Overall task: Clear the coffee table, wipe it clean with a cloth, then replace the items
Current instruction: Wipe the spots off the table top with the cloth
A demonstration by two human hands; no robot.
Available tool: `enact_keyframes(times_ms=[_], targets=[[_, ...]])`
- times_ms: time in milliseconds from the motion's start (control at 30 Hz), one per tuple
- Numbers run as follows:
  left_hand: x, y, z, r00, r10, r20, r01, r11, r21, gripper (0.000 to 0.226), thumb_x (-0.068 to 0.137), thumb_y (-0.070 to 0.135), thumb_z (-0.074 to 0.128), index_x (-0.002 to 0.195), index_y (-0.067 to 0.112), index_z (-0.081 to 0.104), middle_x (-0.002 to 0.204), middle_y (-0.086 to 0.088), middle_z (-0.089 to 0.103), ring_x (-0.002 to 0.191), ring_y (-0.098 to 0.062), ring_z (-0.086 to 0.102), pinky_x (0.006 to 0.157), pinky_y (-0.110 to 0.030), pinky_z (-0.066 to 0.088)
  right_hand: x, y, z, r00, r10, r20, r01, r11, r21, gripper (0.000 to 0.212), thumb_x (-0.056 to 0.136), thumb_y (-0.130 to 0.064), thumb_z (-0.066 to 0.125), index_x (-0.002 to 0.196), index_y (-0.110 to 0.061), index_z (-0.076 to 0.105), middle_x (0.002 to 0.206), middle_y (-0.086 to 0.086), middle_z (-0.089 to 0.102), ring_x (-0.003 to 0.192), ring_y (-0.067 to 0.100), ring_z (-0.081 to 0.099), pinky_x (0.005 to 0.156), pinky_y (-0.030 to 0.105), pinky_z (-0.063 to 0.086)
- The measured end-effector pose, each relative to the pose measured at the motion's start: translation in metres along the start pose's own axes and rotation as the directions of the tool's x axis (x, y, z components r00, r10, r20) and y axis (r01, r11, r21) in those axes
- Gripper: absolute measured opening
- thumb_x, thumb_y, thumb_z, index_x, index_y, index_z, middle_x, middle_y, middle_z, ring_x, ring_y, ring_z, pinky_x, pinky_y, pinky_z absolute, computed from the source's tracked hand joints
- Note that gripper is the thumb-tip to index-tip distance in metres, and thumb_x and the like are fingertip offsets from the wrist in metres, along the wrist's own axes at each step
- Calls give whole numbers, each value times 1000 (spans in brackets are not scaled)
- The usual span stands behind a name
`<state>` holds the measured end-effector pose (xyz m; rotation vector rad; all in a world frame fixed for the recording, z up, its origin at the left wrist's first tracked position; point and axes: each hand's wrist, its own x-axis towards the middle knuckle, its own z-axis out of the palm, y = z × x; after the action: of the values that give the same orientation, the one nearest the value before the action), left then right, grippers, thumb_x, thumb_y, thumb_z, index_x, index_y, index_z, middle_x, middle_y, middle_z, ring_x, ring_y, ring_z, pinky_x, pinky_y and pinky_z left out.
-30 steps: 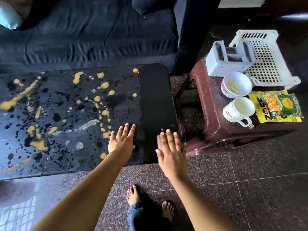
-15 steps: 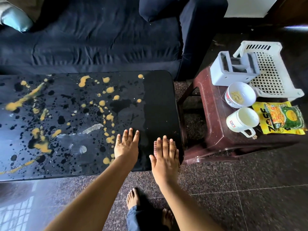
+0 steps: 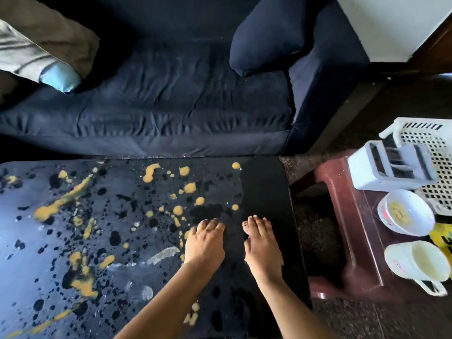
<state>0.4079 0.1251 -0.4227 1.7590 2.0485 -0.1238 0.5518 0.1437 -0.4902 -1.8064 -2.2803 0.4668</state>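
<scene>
Well, at the far left a striped cushion (image 3: 29, 52) with a pale blue corner leans on the dark navy sofa (image 3: 171, 94), which runs along the far side of the bench (image 3: 265, 182); a navy cushion (image 3: 266, 37) is propped at the sofa's right end; the bench is a black coffee table right below me, its left and middle parts covered with yellow splatters (image 3: 61, 204) and dark blots, with a pale smear (image 3: 163, 254) near my left wrist, while its right end is plain glossy black; my left hand (image 3: 204, 241) lies palm down where the splatters end, fingers close together and bent a little at the tips, holding nothing; my right hand (image 3: 261, 243) lies just beside it over the plain black strip, palm down too, fingers together, empty; whether either palm presses on the surface I cannot tell; right of the bench, apart from it, stands a maroon plastic stool (image 3: 342, 228); on it a grey-white plastic holder (image 3: 389, 167) sits at the far end against a white lattice basket (image 3: 437, 143); nearer me are a white bowl (image 3: 403, 211) with yellowish residue inside and a white mug (image 3: 415, 265), handle on the near side; a yellow packet (image 3: 444, 236) shows at the edge between them.
</scene>
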Motion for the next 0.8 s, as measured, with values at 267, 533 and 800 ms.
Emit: enact_keyframes(times_ms=[267, 533, 800], targets=[[94, -33, -32, 1000, 13, 22, -14, 1000, 24, 60, 97, 27, 42, 151, 22, 15, 161, 0, 2, 148, -21, 0, 119, -38, 7, 131, -17, -21, 954, 125, -273, -63, 973, 223, 46, 71, 11, 67, 116, 6, 61, 108, 20, 67, 97, 34, 65, 86, 28, 48], [155, -43, -49, 992, -18, 124, 7, 996, 85, 69, 99, 32, 37, 153, 17, -2, 160, -3, -12, 147, -22, -10, 118, -41, -1, 189, -27, 13, 992, -13, 122, 8, 999, 45, 78, 87, -52, 18, 148, -3, 23, 154, 16, 23, 144, 31, 17, 118, 43, 12], [170, -54, -39, 971, -21, 237, -19, 986, 166, 79, 98, 40, 41, 151, 14, -12, 159, -5, -16, 148, -19, -6, 118, -40, -4, 197, -54, 19, 926, -217, 308, 239, 970, -36, 68, 90, -35, 10, 150, -4, 1, 158, 13, -9, 146, 26, -10, 118, 46, 3]])
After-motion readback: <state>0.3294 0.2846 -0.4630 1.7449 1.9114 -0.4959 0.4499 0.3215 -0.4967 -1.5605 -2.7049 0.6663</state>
